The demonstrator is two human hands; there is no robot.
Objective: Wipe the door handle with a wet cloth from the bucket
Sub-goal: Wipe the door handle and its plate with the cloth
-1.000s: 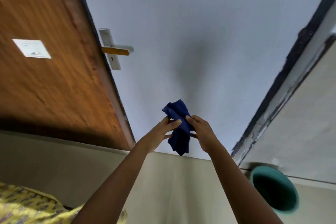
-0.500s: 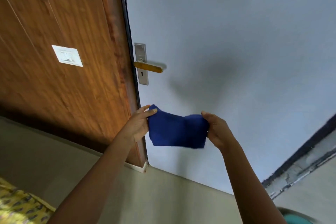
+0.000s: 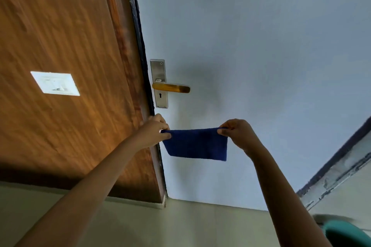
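A dark blue cloth (image 3: 197, 144) hangs stretched flat between my two hands in front of the pale grey door (image 3: 251, 46). My left hand (image 3: 154, 130) pinches its upper left corner, and my right hand (image 3: 236, 132) pinches the upper right corner. The door handle (image 3: 171, 88), a brass-coloured lever on a steel plate with a keyhole, sits a little above the cloth and slightly left of its middle. Neither the cloth nor my hands touch the handle. The teal bucket (image 3: 347, 232) shows partly at the bottom right corner.
A brown wooden panel (image 3: 66, 116) with a white switch plate (image 3: 55, 83) fills the left side, beside the dark door frame edge (image 3: 140, 46). A beige tiled floor (image 3: 180, 224) lies below. A worn frame strip (image 3: 337, 168) runs along the right.
The cloth went from bunched between both hands to spread flat and taut. The view swung so the handle now sits near the centre, just above the cloth, and the bucket slid to the corner.
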